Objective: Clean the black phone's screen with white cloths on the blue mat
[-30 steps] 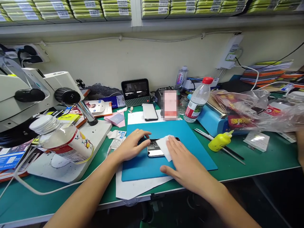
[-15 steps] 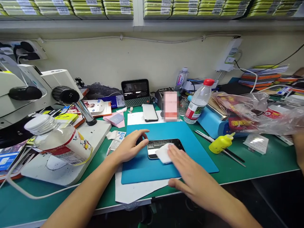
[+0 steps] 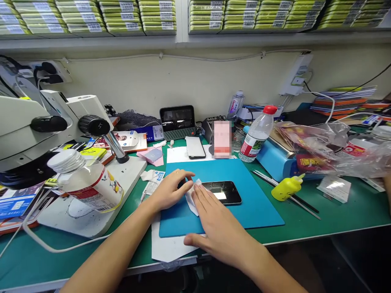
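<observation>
A black phone (image 3: 224,192) lies screen up on a blue work mat (image 3: 259,205). My left hand (image 3: 169,191) rests on the mat at the phone's left end, fingers curled against it. My right hand (image 3: 214,221) lies flat with fingers stretched out, pressing a white wipe (image 3: 193,199) onto the phone's left end. Most of the wipe is hidden under my fingers.
A microscope (image 3: 45,130) on a white base and a clear jar (image 3: 87,183) stand at the left. Behind the mat lie a second phone (image 3: 195,147) and a small screen (image 3: 177,121). A water bottle (image 3: 256,134), yellow squeeze bottle (image 3: 287,187), tweezers (image 3: 287,195) and plastic bags (image 3: 330,142) crowd the right.
My right hand has slid the white wipe leftward across the phone, from its right part to its left end, baring the dark screen. My left hand has stayed put.
</observation>
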`<action>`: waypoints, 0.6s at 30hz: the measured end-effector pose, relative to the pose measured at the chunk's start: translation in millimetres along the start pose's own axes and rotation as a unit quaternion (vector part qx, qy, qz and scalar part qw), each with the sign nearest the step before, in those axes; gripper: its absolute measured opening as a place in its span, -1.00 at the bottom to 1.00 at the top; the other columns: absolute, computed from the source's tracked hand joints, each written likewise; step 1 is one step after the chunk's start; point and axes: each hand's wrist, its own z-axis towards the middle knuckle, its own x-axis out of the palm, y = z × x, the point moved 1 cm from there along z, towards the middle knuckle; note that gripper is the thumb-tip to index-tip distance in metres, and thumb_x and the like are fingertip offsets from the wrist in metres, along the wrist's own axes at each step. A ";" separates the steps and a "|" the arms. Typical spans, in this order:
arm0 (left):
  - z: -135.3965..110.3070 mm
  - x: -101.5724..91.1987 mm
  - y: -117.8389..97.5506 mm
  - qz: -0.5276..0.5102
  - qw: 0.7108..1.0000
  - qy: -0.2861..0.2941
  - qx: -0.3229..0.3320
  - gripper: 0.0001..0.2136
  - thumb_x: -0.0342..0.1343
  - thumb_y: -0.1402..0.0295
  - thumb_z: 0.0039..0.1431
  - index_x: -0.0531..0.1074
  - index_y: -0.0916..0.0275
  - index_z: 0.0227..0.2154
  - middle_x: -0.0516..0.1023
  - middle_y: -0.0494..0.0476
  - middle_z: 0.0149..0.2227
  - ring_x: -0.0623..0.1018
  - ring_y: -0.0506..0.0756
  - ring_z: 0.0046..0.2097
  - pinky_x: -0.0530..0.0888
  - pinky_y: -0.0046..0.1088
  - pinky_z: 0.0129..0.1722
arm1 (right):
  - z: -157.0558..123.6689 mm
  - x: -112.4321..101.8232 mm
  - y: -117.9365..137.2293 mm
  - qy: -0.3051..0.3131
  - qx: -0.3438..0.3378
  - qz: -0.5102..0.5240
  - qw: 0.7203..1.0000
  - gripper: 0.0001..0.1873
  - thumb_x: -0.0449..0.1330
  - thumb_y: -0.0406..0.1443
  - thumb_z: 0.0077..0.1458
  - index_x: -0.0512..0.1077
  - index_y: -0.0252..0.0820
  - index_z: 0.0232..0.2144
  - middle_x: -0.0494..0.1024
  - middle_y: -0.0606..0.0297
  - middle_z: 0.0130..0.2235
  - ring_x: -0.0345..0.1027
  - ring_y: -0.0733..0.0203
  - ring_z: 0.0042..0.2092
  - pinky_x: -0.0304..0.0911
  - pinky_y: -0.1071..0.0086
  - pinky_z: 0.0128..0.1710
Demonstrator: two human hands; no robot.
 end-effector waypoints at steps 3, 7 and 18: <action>2.1 -1.2 -1.3 -0.003 1.000 -0.001 0.001 -0.70 -0.04 0.17 0.43 0.44 0.19 0.04 0.58 0.16 -0.06 0.51 0.15 -0.07 0.43 -0.25 -0.03 | -20.1 1.9 -5.5 0.006 -0.006 -0.012 1.000 0.00 -0.03 0.21 0.25 -0.07 -0.38 0.45 -0.17 -0.05 0.48 -0.27 -0.18 0.48 -0.08 -0.09 0.41; 4.1 -0.5 -0.5 -0.001 1.000 -0.002 -0.003 -0.70 -0.08 0.20 0.45 0.44 0.19 0.05 0.58 0.17 -0.02 0.51 0.17 0.02 0.42 -0.23 0.05 | -4.2 -0.7 -8.9 -0.005 0.005 -0.018 1.000 0.03 -0.05 0.22 0.25 -0.08 -0.46 0.44 -0.17 -0.11 0.47 -0.28 -0.20 0.48 -0.08 -0.11 0.41; 4.2 0.1 2.9 0.011 1.000 -0.009 -0.007 -0.71 -0.10 0.20 0.45 0.46 0.16 0.00 0.58 0.16 -0.02 0.51 0.18 0.02 0.42 -0.21 0.04 | -3.8 7.5 4.6 -0.003 0.006 0.018 1.000 0.10 -0.03 0.28 0.19 -0.08 -0.45 0.44 -0.19 -0.11 0.48 -0.31 -0.22 0.48 -0.14 -0.09 0.43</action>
